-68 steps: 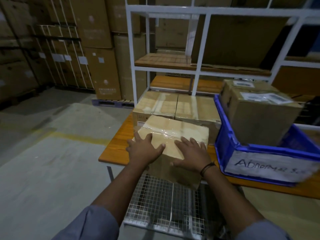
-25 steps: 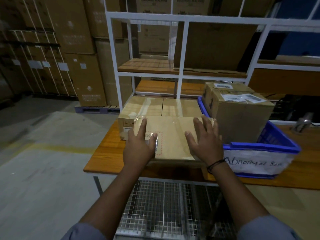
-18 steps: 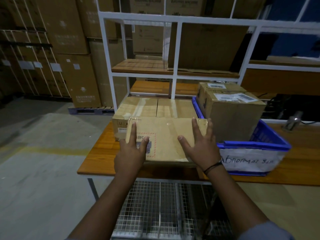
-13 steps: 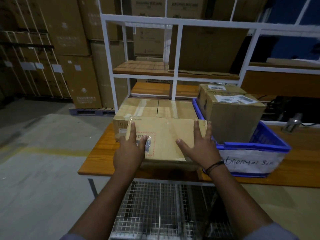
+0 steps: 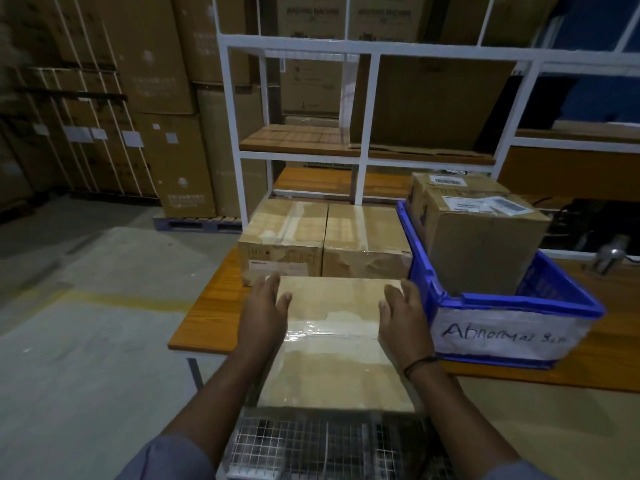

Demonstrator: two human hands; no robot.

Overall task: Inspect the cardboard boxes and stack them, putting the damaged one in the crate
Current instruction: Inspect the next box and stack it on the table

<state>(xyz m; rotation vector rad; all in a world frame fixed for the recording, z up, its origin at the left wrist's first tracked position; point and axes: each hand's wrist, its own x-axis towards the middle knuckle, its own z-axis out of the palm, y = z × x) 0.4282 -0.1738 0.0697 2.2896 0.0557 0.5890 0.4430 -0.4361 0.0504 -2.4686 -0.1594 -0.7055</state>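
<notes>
Cardboard box (image 5: 332, 306) pressed between left grip (image 5: 265, 318) and right grip (image 5: 404, 322), both flat-fingered; sides hidden, near edge blurred.

My left hand (image 5: 265, 317) lies flat toward eleven o'clock, fingers (image 5: 271, 289) straight, thumb spread inward; my right hand (image 5: 405, 320) mirrors it toward one o'clock, palm down.

grey-blue sleeves (image 5: 166, 459), thin black band (image 5: 417, 362) round right wrist.

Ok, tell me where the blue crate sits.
Head view, right side: blue crate on the wooden table, beside the right hand, a labelled box inside.
</notes>
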